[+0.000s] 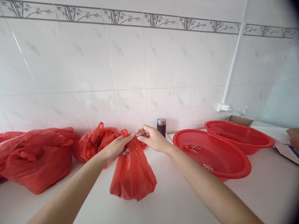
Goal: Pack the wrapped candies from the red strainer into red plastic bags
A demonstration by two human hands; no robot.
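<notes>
A red plastic bag (133,177) hangs in front of me over the white table, its neck gathered and its lower part filled out. My left hand (118,145) is closed round the gathered neck, thumb pressed along the top. From the other side, my right hand (150,137) pinches the bag's top edge, with fingertips close to the left thumb. What is inside the bag cannot be made out through the plastic. Just behind the left hand lies a crumpled heap of red plastic bags (94,141).
Large filled red bags (44,158) sit at the left. Two red plastic baskets (244,166) stand at the right, the nearer with a few small items in it. A dark flask (161,127) stands by the tiled wall. Another person's hand (293,137) shows at the right edge.
</notes>
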